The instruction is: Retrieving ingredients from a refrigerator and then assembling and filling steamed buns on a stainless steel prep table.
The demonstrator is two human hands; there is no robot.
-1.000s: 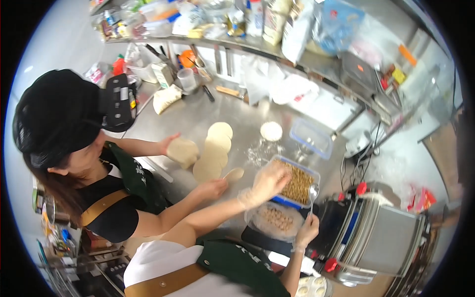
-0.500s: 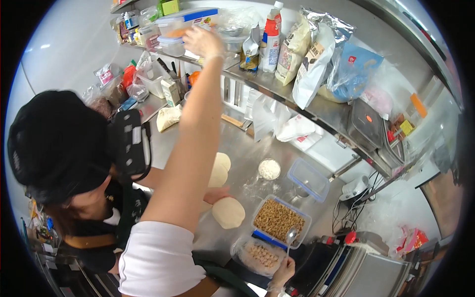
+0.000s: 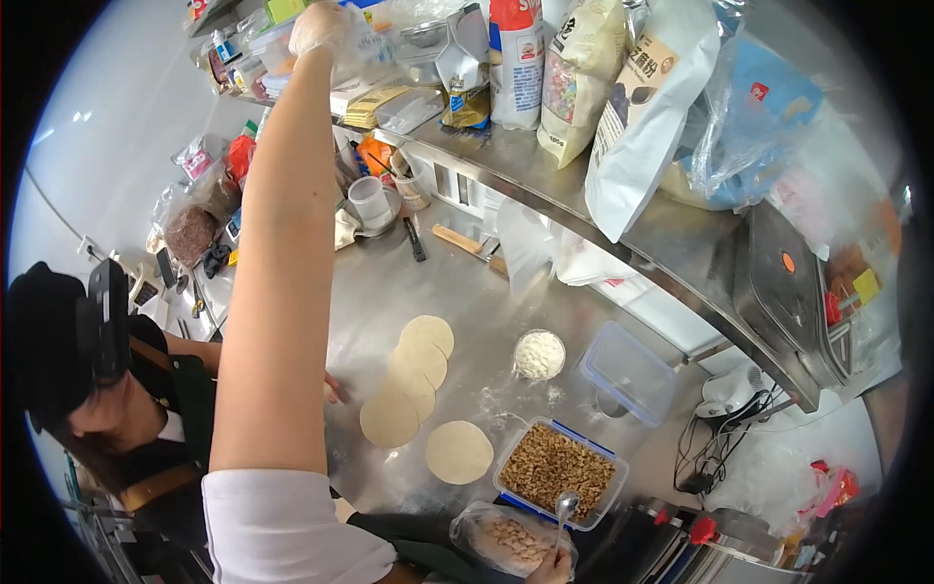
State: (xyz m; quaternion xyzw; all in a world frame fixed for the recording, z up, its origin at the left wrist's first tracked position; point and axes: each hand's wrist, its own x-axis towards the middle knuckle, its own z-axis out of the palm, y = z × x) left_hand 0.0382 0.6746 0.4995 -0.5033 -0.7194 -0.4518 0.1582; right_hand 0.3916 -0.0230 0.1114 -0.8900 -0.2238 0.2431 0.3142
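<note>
My left hand [image 3: 319,31], in a thin clear glove, is raised to the upper shelf beside plastic containers. Its fingers are too hidden to show whether they grip anything. My right hand [image 3: 553,566], low in the picture, is closed on the handle of a metal spoon [image 3: 566,504]. The spoon's bowl rests at the edge of chopped nuts in a blue-rimmed clear container [image 3: 623,477]. Beside that hand lies a clear plastic bag [image 3: 469,526] of pale lumps. One flat dough round [image 3: 459,453] lies apart from several overlapping dough rounds [image 3: 391,414].
A small bowl of white stuff [image 3: 539,354] and a clear lid [image 3: 630,375] sit on the steel table. At left, a co-worker in a black cap [image 3: 49,341] has a hand [image 3: 334,387] near the dough. Bags and a bottle [image 3: 516,68] crowd the shelf [image 3: 545,185].
My left hand has moved left and up along the shelf, and its arm has swung left, uncovering overlapping dough rounds. The co-worker has leaned away to the left, drawing a hand back from the dough.
</note>
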